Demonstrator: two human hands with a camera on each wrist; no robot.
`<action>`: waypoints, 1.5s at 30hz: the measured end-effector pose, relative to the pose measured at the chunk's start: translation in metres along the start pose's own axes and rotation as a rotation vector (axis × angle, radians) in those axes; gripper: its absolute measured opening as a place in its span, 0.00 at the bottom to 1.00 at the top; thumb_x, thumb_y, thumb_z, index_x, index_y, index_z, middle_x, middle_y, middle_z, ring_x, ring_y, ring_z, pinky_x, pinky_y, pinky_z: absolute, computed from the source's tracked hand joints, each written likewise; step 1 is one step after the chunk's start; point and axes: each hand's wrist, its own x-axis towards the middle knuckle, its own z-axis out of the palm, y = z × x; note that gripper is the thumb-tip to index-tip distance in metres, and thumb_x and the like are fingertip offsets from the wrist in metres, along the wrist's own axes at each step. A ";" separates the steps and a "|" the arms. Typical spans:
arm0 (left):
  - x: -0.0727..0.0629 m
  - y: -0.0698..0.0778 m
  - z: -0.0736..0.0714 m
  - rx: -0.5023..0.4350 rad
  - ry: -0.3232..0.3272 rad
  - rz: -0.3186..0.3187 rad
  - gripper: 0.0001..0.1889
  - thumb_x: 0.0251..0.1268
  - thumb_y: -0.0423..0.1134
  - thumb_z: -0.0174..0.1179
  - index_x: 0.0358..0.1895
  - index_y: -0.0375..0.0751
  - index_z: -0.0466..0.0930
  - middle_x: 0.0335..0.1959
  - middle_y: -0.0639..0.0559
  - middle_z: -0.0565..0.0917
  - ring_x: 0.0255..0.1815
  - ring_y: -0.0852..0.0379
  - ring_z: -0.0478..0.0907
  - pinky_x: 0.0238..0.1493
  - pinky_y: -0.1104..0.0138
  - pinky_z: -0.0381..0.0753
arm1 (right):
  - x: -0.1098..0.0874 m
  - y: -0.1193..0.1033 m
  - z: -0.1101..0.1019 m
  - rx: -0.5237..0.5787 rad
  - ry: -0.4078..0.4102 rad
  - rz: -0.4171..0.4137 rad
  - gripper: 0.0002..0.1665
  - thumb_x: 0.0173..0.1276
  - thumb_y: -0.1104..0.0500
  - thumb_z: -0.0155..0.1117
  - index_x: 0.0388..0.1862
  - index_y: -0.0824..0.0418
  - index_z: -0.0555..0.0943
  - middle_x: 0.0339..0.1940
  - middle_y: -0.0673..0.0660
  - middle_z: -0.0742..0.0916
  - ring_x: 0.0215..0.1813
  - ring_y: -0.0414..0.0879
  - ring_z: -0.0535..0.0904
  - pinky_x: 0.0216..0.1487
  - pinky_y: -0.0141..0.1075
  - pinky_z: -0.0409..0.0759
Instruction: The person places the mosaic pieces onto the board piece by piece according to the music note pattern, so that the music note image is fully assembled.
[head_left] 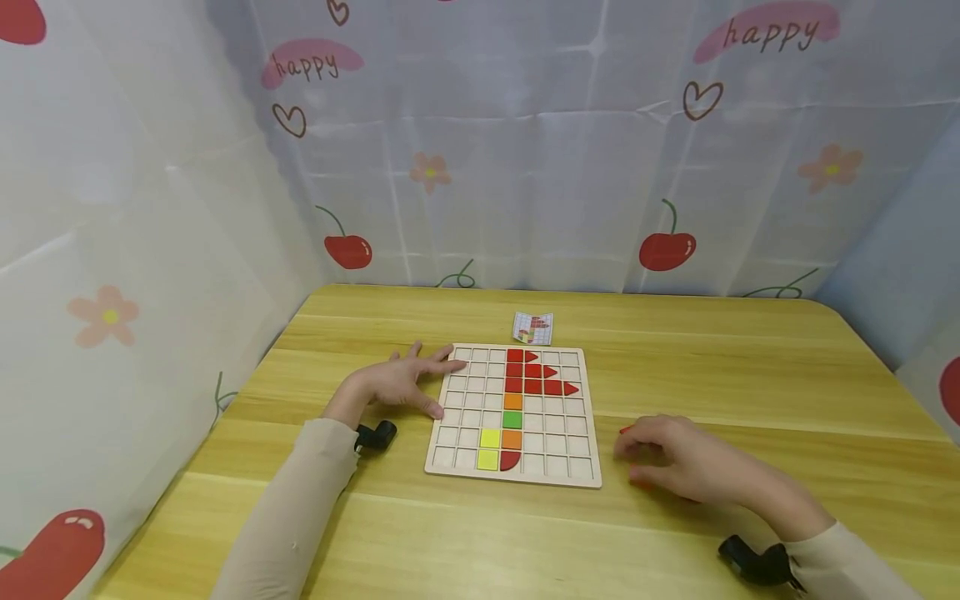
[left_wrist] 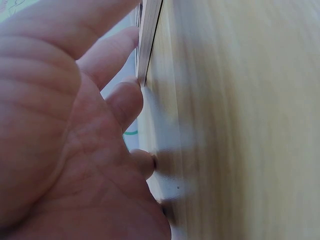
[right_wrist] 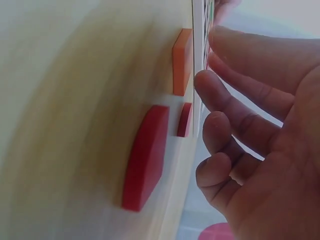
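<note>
A wooden grid board (head_left: pixel 551 477) lies on the table with colored pieces set in some of its cells. These include a row of red squares ending in a red triangle (head_left: pixel 571 389), a green square (head_left: pixel 512 420), and yellow squares (head_left: pixel 488 459). My left hand (head_left: pixel 401 381) spreads its fingers at the board's left edge, thumb and index finger touching the rim. To the right of the board, my right hand (head_left: pixel 686 458) hovers with loosely bent fingers. Under it in the right wrist view lie an orange block (right_wrist: pixel 181 62), a rounded red piece (right_wrist: pixel 146 159) and a smaller red piece (right_wrist: pixel 184 120).
A small folded picture card (head_left: pixel 533 328) lies just behind the board, showing a colored pattern on a grid. The wooden table (head_left: pixel 735 358) meets a printed curtain (head_left: pixel 525 167) at the back and another on the left.
</note>
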 end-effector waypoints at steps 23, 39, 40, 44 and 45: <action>0.000 0.003 -0.001 0.008 0.002 0.010 0.47 0.58 0.56 0.73 0.80 0.70 0.59 0.87 0.62 0.40 0.85 0.37 0.19 0.78 0.34 0.20 | -0.011 0.004 0.001 0.020 -0.116 0.029 0.17 0.60 0.51 0.80 0.46 0.40 0.84 0.43 0.37 0.82 0.43 0.31 0.75 0.46 0.33 0.81; -0.002 0.003 0.000 0.018 0.008 0.011 0.47 0.57 0.57 0.73 0.80 0.71 0.59 0.87 0.62 0.40 0.85 0.37 0.19 0.78 0.34 0.20 | -0.008 -0.002 0.000 -0.044 -0.098 -0.054 0.18 0.61 0.59 0.76 0.46 0.41 0.84 0.42 0.35 0.82 0.43 0.31 0.75 0.47 0.34 0.81; -0.002 0.003 0.000 0.019 0.008 0.008 0.47 0.57 0.57 0.73 0.80 0.71 0.59 0.87 0.63 0.40 0.85 0.38 0.19 0.79 0.34 0.20 | -0.008 -0.002 0.000 -0.045 -0.102 -0.053 0.19 0.61 0.60 0.76 0.46 0.41 0.84 0.42 0.35 0.82 0.43 0.31 0.75 0.47 0.34 0.81; -0.001 0.002 0.000 0.014 0.007 0.010 0.47 0.57 0.57 0.73 0.80 0.71 0.59 0.87 0.63 0.40 0.85 0.37 0.19 0.78 0.34 0.20 | -0.008 -0.002 0.002 -0.044 -0.108 -0.044 0.21 0.58 0.64 0.75 0.45 0.41 0.83 0.40 0.36 0.81 0.42 0.32 0.73 0.45 0.32 0.79; -0.001 0.002 0.001 0.012 0.006 0.007 0.47 0.57 0.57 0.73 0.80 0.72 0.59 0.87 0.63 0.40 0.85 0.37 0.19 0.78 0.34 0.20 | -0.008 -0.003 0.002 -0.045 -0.108 -0.040 0.21 0.58 0.63 0.75 0.44 0.41 0.83 0.40 0.36 0.81 0.42 0.32 0.73 0.45 0.32 0.79</action>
